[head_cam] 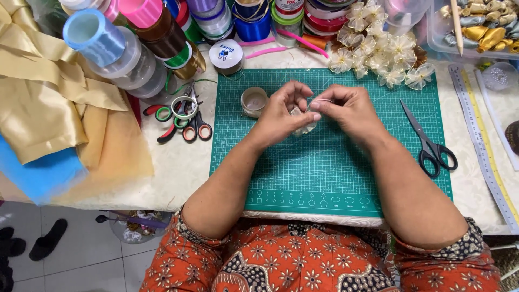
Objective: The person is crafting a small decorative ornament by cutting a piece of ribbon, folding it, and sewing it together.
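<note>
My left hand (281,116) and my right hand (346,111) meet over the middle of a green cutting mat (324,173). Between them I hold a small sheer cream ribbon piece (301,125), partly hidden by my fingers. My right thumb and forefinger pinch a thin pale thread (324,101) beside it. A small roll of sheer ribbon (253,101) stands on the mat just left of my left hand.
Black scissors (430,141) lie on the mat's right side. Several finished cream ribbon flowers (381,48) sit at the back. Ribbon spools (130,51), red and green scissors (184,121), gold fabric (43,103) and a ruler (481,146) surround the mat.
</note>
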